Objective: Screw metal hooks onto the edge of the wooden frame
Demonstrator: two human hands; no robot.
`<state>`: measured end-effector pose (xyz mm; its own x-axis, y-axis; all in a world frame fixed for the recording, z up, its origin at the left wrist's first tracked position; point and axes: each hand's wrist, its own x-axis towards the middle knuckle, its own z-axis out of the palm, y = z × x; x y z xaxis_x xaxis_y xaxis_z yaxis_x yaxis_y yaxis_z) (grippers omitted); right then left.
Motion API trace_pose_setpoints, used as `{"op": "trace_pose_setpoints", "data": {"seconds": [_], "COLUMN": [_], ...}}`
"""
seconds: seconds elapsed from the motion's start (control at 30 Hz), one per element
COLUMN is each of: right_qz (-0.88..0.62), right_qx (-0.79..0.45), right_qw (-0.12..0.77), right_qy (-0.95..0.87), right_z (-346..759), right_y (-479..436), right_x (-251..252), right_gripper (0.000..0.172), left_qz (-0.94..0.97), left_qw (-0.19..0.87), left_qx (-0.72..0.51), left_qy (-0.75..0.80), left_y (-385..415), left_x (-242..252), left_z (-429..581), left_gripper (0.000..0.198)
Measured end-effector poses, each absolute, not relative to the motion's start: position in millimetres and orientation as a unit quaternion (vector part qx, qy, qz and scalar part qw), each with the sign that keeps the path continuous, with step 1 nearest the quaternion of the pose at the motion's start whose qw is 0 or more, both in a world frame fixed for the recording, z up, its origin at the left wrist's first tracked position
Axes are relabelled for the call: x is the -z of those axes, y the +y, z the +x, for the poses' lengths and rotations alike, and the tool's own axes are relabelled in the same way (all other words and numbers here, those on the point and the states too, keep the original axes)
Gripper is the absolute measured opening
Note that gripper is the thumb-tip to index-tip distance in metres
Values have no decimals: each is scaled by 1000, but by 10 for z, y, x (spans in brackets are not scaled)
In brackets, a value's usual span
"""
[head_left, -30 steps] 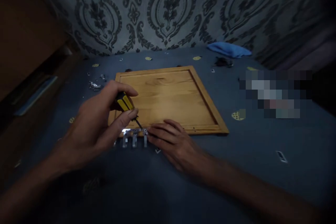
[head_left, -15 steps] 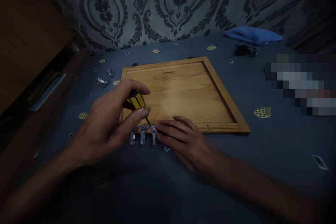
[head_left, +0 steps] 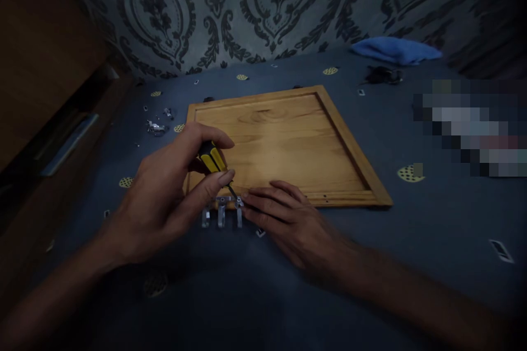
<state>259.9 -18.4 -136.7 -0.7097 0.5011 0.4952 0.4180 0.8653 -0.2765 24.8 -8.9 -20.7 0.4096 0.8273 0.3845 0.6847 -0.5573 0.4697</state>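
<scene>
A framed wooden panel lies flat on the blue patterned cloth. At its near edge is a silver metal rack with several hooks. My left hand grips the yellow-and-black handle of a screwdriver, tilted with its tip at the screw on the hook rack's right end. My right hand rests palm down with its fingers stretched over the panel's near edge. Its fingertips touch or nearly touch the rack's right end. Two small dark holes show in the frame to the right.
Small silver metal parts lie left of the panel. A blue cloth and a black object lie at the back right. Brown wooden furniture stands along the left, and a patterned wall covering rises behind. A pixelated patch covers the far right.
The view has shifted slightly. Both hands keep nearly the same place, with the screwdriver tip still at the rack's right screw.
</scene>
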Motion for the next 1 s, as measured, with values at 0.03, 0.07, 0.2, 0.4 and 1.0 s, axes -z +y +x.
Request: {"op": "trace_pose_setpoints", "data": {"seconds": [0.03,0.07,0.2,0.4,1.0], "right_qz": [-250,-252,-257,-251,-246], "right_qx": [-75,-79,-86,-88,-99], "right_qw": [283,277,275,280,278], "right_qy": [-923,-924,-923,-923,-923], "right_z": [2602,2604,2605,2603,2609], "right_y": [-184,-184,-186,-185,-181], "right_x": [1362,1359,1366,1404,1398], "right_gripper": [42,43,45,49,43], "left_qz": [834,838,855,873,809], "left_qw": [121,122,123,91,116], "left_qx": [-295,-293,-291,-271,-369], "left_qy": [451,445,411,396,442], "left_y": [-86,-81,-59,-59,-119], "left_x": [214,221,236,233,356], "left_z": [245,243,243,258,301], "left_gripper": [19,20,18,19,41]}}
